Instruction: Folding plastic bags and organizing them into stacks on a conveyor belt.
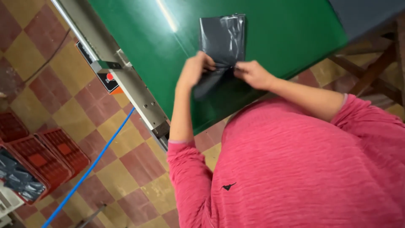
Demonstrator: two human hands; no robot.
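A: The green bench (287, 33) carries a dark grey plastic bag (223, 38), lying flat near the bench's near edge.

B: And the hands?

A: The left hand (195, 67) and the right hand (253, 74) are both pinched shut on the bag's near end, close together.

B: The risk?

A: I think the thin film may slip or tear if pulled unevenly, or slide off the bench toward the red crates (38, 160).

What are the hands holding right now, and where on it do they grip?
Both hands grip the dark grey plastic bag at its near end: left hand on the left corner, right hand on the right corner. The bag lies on the green table.
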